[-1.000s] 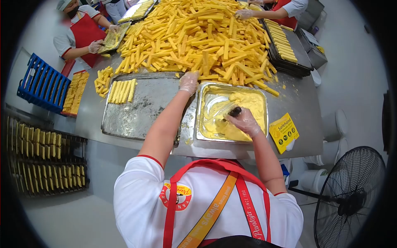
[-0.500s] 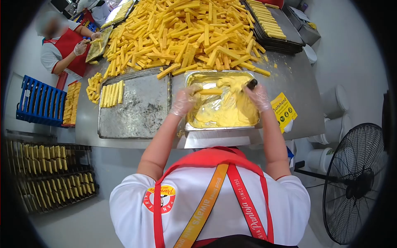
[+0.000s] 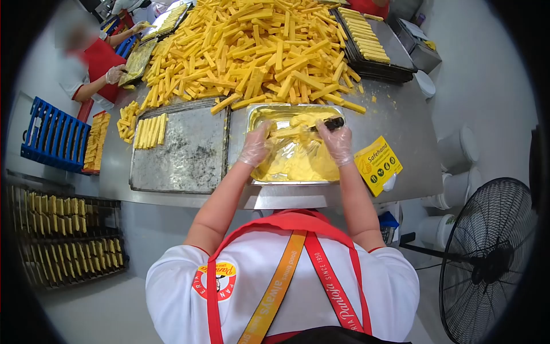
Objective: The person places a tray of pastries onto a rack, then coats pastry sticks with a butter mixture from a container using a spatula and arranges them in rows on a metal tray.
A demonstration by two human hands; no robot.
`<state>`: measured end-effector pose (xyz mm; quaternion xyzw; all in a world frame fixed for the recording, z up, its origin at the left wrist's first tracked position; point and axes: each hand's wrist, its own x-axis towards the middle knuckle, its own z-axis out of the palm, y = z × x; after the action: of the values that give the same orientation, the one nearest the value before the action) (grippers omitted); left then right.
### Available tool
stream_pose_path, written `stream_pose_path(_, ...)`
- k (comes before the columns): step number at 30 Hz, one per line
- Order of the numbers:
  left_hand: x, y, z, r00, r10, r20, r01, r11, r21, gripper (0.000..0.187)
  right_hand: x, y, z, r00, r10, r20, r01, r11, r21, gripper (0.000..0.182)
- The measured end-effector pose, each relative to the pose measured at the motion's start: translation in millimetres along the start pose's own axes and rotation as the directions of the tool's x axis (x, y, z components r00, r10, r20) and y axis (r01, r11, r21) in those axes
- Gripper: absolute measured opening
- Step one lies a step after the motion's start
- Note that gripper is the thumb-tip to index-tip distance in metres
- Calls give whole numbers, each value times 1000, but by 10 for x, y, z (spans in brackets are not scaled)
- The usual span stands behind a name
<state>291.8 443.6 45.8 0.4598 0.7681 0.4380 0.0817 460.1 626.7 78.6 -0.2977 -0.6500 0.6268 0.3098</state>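
A metal pan (image 3: 295, 182) of pale yellow cream (image 3: 301, 163) stands at the table's front. My gloved left hand (image 3: 256, 143), over its left side, is closed on one end of a yellow stick (image 3: 282, 132). My gloved right hand (image 3: 338, 142), at the right side, is closed round the black handle (image 3: 333, 123) of a spreading tool, whose blade lies by the stick and is hard to make out. Left of the pan is a dark metal tray (image 3: 180, 163) with several coated sticks (image 3: 151, 131) in a row at its upper left.
A big pile of yellow sticks (image 3: 252, 51) lies behind the pan. A yellow glove box (image 3: 378, 165) is to the right. Stacked trays (image 3: 381, 66) stand at the back right. A co-worker in a red apron (image 3: 102, 66) works at the upper left. A black fan (image 3: 487, 264) stands at the right.
My right hand has moved left and inward, bringing the tool to the stick. The black handle now lies more level. The co-worker's hands have moved apart. The whole view has shifted slightly.
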Motion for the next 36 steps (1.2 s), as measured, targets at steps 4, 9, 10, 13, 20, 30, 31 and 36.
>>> stream_pose_path(4, 2, 53, 1, 985, -171, -12, 171, 984, -45, 34, -108, -20, 87, 997, -12, 80, -12, 955, 296, 22)
stream_pose_path(9, 1, -109, 59, 989, -135, -55, 138, 988, 61, 23, 26, 176, -52, 981, -123, -149, 24, 843, -537, 29)
stream_pose_path(10, -26, -42, 28, 994, -81, -70, 88, 992, 95, 23, -12, 104, -28, 970, -199, -141, 129, 909, -396, 28)
stream_pose_path(13, -33, 140, -102, 979, 203, 8, -202, 967, 154, 23, -171, -226, 152, 999, -28, 24, 16, 920, 393, 27)
stream_pose_path(20, -107, 9, -164, 877, 480, 29, -478, 866, 147, 32, 138, 83, -67, 992, 23, -126, -83, 869, -487, 18)
stream_pose_path(30, -132, 16, -66, 998, -67, -9, 65, 989, -132, 29, -12, 21, -7, 999, 10, -50, -39, 792, -609, 22)
stream_pose_path(31, -119, 16, -80, 997, -72, 5, 73, 995, -74, 28, -63, -40, 15, 997, -56, -53, 24, 881, -472, 22)
stream_pose_path(36, -143, -69, -91, 998, -64, 10, 62, 990, 128, 23, -327, -267, 237, 1000, 1, 21, -7, 954, 300, 18)
